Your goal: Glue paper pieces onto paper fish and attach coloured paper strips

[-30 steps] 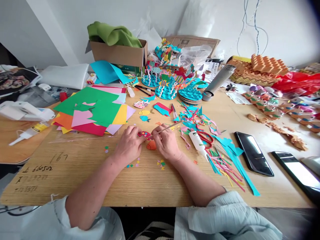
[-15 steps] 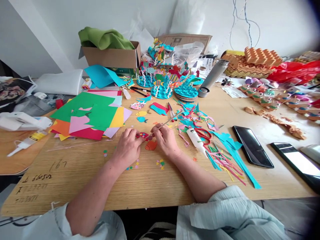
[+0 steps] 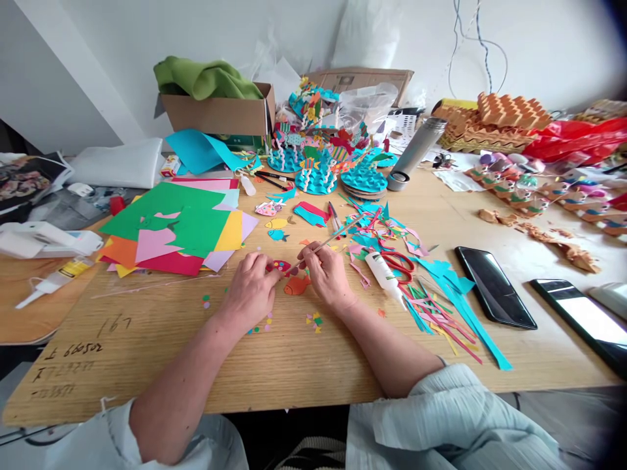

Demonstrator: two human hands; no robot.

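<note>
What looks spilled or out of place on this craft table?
Small paper confetti dots lie scattered on the wooden table beside the left hand. To the right, cut paper strips sprawl loosely around a white squeeze bottle lying on its side, so that area looks messy.

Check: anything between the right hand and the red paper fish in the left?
Nothing visible. The thin stick in the right hand reaches the red dotted paper fish, held by the left hand. The orange paper fish lies below that line, not across it.
</note>
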